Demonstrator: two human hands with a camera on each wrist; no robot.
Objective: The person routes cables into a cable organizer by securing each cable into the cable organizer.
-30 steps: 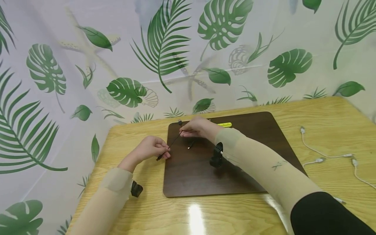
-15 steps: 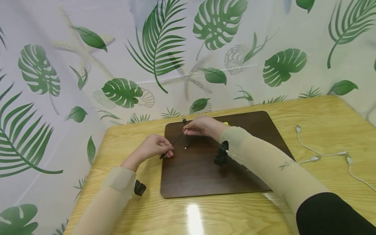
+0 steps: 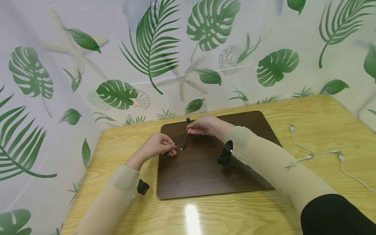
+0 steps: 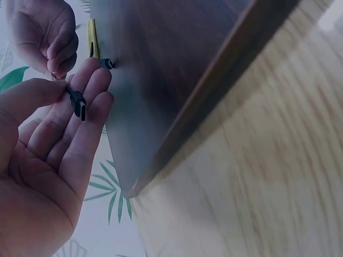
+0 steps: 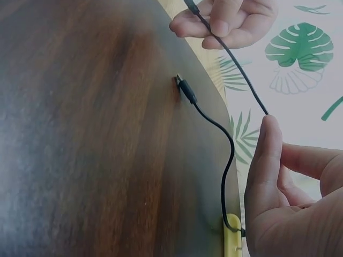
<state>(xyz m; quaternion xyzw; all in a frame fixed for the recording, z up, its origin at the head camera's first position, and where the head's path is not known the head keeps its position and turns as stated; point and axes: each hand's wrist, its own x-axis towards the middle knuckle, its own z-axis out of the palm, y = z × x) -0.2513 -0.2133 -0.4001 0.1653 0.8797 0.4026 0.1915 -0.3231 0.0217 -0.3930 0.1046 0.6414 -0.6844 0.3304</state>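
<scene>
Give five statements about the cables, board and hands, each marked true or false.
1. A black cable runs between the left hand and the right hand. True.
2. In the head view, white cables lie right of the dark board. True.
3. The white cables rest on the board. False: they rest on the wooden table.
4. The board's visible corners are rounded. True.
5. The right hand grips the white cables. False: it grips the black cable.

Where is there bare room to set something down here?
Bare patches: the front left of the dark board, between its front edge and the left hand; the table between the patterned backdrop and the white cables. Crowded: the board's back left, where left and right hand hold a black cable near a black connector.
</scene>
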